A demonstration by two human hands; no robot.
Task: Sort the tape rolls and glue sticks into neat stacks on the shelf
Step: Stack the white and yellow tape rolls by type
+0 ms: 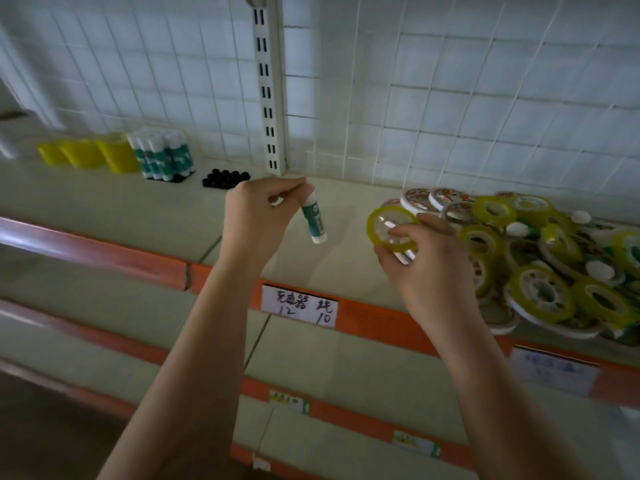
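Observation:
My left hand point(254, 216) pinches a green-and-white glue stick point(314, 220) by its top end, so the stick hangs tilted above the shelf point(194, 209). My right hand point(420, 258) grips a yellow tape roll point(388, 230) at the left edge of a loose pile of tape rolls and glue sticks point(540, 265). At the back left stand three stacks of yellow tape point(90, 155), with a block of upright glue sticks point(161, 157) next to them.
A cluster of small black caps point(225, 179) lies near the slotted upright post point(268, 88). A white wire-grid back panel closes the shelf behind. An orange front strip carries a handwritten price label point(299, 305). Lower shelves sit below.

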